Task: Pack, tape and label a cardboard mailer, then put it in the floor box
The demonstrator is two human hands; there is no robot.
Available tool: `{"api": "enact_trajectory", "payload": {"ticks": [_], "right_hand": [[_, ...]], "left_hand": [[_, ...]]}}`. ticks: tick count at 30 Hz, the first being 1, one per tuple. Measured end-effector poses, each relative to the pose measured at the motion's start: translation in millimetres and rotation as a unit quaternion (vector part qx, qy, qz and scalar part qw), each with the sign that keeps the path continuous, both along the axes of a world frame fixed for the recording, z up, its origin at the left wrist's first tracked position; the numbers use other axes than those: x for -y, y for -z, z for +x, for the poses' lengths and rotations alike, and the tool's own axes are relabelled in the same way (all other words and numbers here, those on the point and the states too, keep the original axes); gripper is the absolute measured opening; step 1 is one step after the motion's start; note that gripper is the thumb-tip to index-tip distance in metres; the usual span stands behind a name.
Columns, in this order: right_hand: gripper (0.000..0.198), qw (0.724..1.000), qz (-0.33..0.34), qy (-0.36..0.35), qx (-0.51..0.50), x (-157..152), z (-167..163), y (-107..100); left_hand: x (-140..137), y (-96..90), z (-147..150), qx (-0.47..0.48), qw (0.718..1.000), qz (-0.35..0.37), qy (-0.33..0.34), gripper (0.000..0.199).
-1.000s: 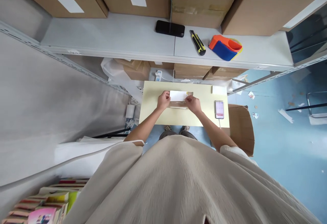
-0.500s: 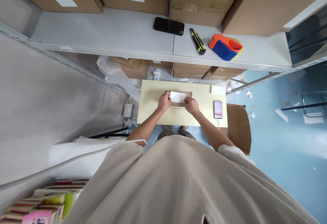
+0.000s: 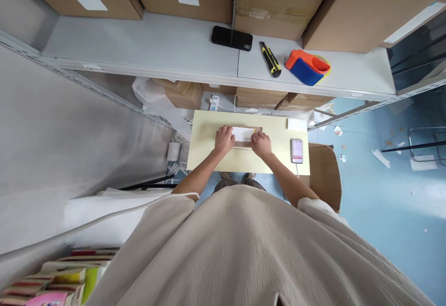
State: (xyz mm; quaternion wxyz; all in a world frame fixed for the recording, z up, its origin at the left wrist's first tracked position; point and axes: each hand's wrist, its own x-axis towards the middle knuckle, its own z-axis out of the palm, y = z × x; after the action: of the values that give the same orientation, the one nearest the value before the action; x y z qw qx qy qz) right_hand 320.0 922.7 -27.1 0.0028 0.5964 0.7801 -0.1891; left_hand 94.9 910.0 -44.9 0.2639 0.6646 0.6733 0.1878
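On the pale yellow table (image 3: 205, 157) lies a flat brown cardboard package (image 3: 243, 144). A white paper label (image 3: 243, 134) with a small yellow mark at its right end rests on the package. My left hand (image 3: 224, 139) lies over the left end of the label and package, fingers stretched out and pressing down. My right hand (image 3: 261, 143) is closed at the label's right end, its fingertips bent in on the label's edge. Both palms face down, so the thumbs are partly hidden.
A phone (image 3: 297, 150) with a cable and a white paper stack (image 3: 297, 124) lie on the table's right. Above, a shelf (image 3: 146, 45) carries a black phone (image 3: 232, 38), a utility knife (image 3: 270, 59) and an orange-blue tape dispenser (image 3: 308, 66). An open carton (image 3: 324, 173) stands right of the table.
My left hand has gone from pinching the label's left edge to lying flatter over it, with fingers stretched forward. My right hand stays at the right end. The view shifted slightly.
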Motion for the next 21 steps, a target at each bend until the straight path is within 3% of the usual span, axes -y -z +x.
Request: {"api": "enact_trajectory", "payload": {"ticks": [5, 9, 14, 21], "right_hand": [[0.066, 0.991, 0.024, -0.123, -0.055, 7.0, -1.5, 13.5], [0.083, 0.987, 0.017, -0.151, -0.049, 13.7, 1.2, 28.3], [0.087, 0.988, 0.025, -0.151, -0.03, 15.3, 5.1, 35.8], [0.084, 0.998, 0.036, -0.055, 0.004, 19.9, 12.0, 21.9]], "left_hand": [[12.1, 2.4, -9.0, 0.022, 0.987, 0.03, 0.155, 0.064], [18.5, 9.4, -18.0, -0.005, 0.978, 0.006, 0.209, 0.082], [21.6, 15.0, -21.6, -0.007, 0.979, 0.012, 0.201, 0.091], [25.3, 14.5, -17.3, -0.041, 0.992, -0.003, 0.122, 0.097]]}}
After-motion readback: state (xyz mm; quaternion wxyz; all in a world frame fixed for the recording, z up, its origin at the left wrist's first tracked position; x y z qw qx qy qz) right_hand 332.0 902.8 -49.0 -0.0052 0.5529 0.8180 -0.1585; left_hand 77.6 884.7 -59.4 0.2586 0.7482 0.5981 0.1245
